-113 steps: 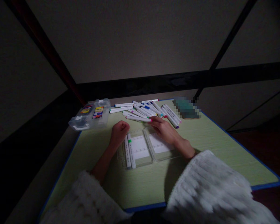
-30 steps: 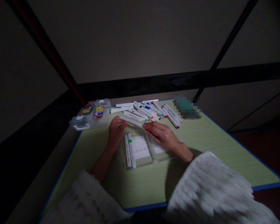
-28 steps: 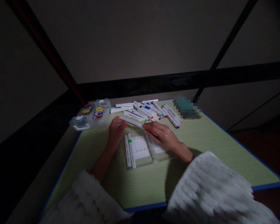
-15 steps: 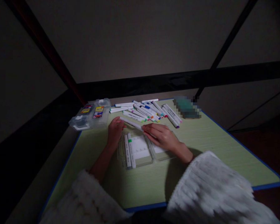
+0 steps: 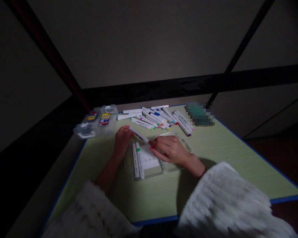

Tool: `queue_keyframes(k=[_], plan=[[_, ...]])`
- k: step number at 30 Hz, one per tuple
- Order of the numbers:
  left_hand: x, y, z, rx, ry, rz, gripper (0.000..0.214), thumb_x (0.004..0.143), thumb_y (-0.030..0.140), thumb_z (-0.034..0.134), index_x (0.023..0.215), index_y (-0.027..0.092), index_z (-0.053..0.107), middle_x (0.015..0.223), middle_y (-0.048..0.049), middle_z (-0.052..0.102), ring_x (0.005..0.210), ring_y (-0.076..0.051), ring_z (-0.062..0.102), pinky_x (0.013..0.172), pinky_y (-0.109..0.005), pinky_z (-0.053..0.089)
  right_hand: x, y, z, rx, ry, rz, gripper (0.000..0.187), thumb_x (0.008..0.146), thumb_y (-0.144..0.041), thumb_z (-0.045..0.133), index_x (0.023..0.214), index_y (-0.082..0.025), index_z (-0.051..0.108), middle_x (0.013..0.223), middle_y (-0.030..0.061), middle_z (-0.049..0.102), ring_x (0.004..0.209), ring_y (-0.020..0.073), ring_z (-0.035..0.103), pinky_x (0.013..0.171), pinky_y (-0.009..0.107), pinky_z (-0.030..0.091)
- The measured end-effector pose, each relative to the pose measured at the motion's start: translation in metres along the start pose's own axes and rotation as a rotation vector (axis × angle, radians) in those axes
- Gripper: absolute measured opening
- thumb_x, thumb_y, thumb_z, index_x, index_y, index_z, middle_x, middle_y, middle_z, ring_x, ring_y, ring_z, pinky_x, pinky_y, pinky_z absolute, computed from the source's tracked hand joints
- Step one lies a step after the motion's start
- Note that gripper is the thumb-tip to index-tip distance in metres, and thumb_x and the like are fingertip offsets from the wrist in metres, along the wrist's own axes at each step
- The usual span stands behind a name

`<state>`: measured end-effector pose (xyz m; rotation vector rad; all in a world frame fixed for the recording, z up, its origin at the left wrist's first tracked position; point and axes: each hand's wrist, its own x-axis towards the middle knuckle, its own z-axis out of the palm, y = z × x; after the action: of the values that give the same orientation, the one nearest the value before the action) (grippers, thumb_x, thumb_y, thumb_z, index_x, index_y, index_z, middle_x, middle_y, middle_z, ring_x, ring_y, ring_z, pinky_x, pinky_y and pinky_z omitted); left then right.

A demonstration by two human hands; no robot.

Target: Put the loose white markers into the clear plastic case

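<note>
A white marker [image 5: 139,134] slants between my two hands, with dark print on its barrel. The fingers of my left hand [image 5: 122,138] close on its upper left end. My right hand [image 5: 171,148] pinches the lower right end, where a bit of red shows at the fingertips. Below lies an opened clear plastic case [image 5: 155,172]. Two white markers, a plain-looking one [image 5: 135,162] and one with a green band [image 5: 140,160], lie side by side along the left of its left half. A white sheet [image 5: 149,158] is beside them. My right hand partly covers the case's right half.
Several loose white markers [image 5: 151,119] with coloured ends are heaped at the back of the pale green table [image 5: 225,165]. Another clear plastic case with labels [image 5: 89,127] stands at the back left. A blurred, phone-like flat object [image 5: 200,114] lies at the back right.
The held marker has tilted more steeply, its right end lowered with my right hand. Print on its barrel now shows, and more of the case's right half is visible.
</note>
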<state>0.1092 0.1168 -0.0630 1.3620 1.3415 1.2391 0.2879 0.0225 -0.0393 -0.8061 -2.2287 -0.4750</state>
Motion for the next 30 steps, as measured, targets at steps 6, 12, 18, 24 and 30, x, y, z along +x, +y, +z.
queue_keyframes(k=[6,12,18,24,30], plan=[[-0.003,0.003,0.001,-0.013,-0.016,-0.031,0.029,0.059,0.027,0.054,0.085,0.014,0.056,0.063,0.0019,0.058,0.059,-0.012,0.055,0.055,-0.021,0.041,0.0,-0.005,0.004,0.021,-0.011,-0.041,0.023,0.088,-0.023,0.042,0.078,-0.012,0.059,0.061,0.0015,0.057,0.053,0.0108,0.049,0.05,0.023,0.034],[-0.006,0.006,0.001,-0.048,-0.046,-0.038,0.03,0.058,0.029,0.056,0.084,0.015,0.055,0.064,0.0026,0.057,0.06,-0.012,0.054,0.054,-0.021,0.041,0.0,-0.009,0.006,0.056,-0.055,-0.059,0.024,0.089,-0.025,0.041,0.079,-0.013,0.059,0.064,0.0018,0.059,0.056,0.0112,0.052,0.052,0.023,0.036],[-0.005,0.003,0.002,-0.017,-0.091,-0.039,0.027,0.058,0.03,0.056,0.08,0.016,0.055,0.065,0.0017,0.057,0.061,-0.012,0.053,0.055,-0.022,0.041,0.0,-0.013,0.007,0.09,-0.125,-0.091,0.025,0.09,-0.027,0.038,0.085,-0.012,0.058,0.064,0.0017,0.058,0.057,0.0115,0.053,0.052,0.025,0.035],[-0.004,0.001,0.003,0.067,-0.141,0.013,0.022,0.058,0.03,0.055,0.074,0.016,0.056,0.064,0.0013,0.056,0.06,-0.012,0.052,0.054,-0.022,0.04,0.0,-0.014,0.009,0.134,-0.292,-0.096,0.029,0.089,-0.035,0.038,0.087,-0.013,0.057,0.068,0.0032,0.058,0.061,0.0122,0.053,0.053,0.026,0.033],[-0.007,0.003,0.004,0.087,-0.197,0.056,0.02,0.057,0.028,0.056,0.072,0.016,0.057,0.062,0.0022,0.055,0.058,-0.012,0.052,0.053,-0.022,0.039,0.001,-0.015,0.008,0.182,-0.418,-0.07,0.033,0.088,-0.04,0.039,0.094,-0.013,0.057,0.074,0.0045,0.061,0.067,0.014,0.056,0.056,0.026,0.034]])
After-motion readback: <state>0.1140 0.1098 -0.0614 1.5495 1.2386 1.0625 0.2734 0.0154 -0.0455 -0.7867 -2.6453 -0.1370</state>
